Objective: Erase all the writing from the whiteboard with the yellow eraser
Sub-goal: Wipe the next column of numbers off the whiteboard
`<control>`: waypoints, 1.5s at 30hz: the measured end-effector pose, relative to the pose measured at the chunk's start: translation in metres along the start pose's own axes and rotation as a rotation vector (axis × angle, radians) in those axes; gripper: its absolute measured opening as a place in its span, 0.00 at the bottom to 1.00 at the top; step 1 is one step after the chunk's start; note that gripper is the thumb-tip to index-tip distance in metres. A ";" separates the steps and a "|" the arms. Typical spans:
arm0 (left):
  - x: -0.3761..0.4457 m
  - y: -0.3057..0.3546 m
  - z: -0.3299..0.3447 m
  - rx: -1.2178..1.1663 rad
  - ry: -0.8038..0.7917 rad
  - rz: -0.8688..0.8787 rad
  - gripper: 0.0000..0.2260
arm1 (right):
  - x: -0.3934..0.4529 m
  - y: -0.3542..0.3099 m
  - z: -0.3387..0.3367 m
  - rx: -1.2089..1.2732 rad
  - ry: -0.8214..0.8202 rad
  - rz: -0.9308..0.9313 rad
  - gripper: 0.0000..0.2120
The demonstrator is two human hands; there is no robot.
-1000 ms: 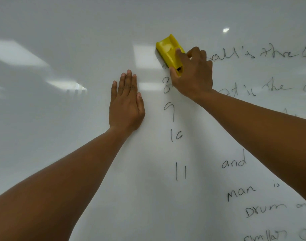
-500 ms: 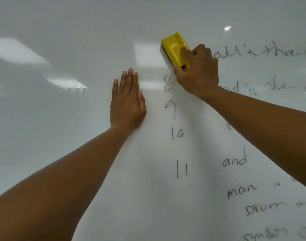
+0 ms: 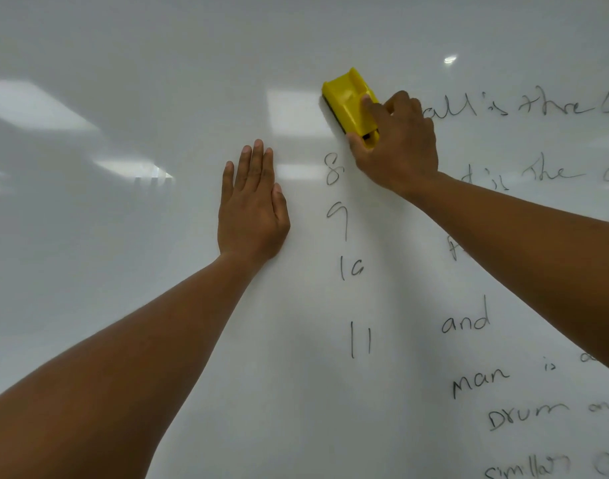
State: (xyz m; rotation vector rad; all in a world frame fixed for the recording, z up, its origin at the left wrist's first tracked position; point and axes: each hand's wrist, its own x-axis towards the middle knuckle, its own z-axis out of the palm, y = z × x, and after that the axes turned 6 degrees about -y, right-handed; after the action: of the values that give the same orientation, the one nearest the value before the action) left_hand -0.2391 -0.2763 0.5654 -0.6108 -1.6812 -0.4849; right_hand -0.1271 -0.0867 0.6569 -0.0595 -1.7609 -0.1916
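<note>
Gripping the yellow eraser (image 3: 352, 102) against the whiteboard (image 3: 123, 305) with the right hand (image 3: 398, 146), above the written "8" (image 3: 332, 169). Left hand (image 3: 253, 212) flat, fingers spread loose, grasping nothing.

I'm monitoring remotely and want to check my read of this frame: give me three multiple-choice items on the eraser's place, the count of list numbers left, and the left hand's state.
1. Where is the yellow eraser relative to the "8"?
A. Above it, slightly right
B. Directly below it
C. Far left of it

2. How many list numbers remain in the column beside the left hand?
A. Two
B. Four
C. Six

3. What is the left hand doing?
A. Holding a marker
B. Clenched in a fist
C. Lying flat, open, on the whiteboard

Answers: 1 A, the right hand holds the eraser just above the 8. 2 B, 8, 9, 10 and 11 show. 3 C, fingers are extended, palm to the board.
</note>
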 end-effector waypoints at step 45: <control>-0.002 0.000 0.002 0.003 0.011 -0.002 0.25 | -0.014 0.005 0.007 -0.012 0.039 -0.032 0.26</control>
State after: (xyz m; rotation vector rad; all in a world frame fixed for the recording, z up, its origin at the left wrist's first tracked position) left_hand -0.2403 -0.2755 0.5629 -0.6031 -1.6725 -0.4859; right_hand -0.1301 -0.0798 0.6426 -0.0362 -1.7227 -0.2247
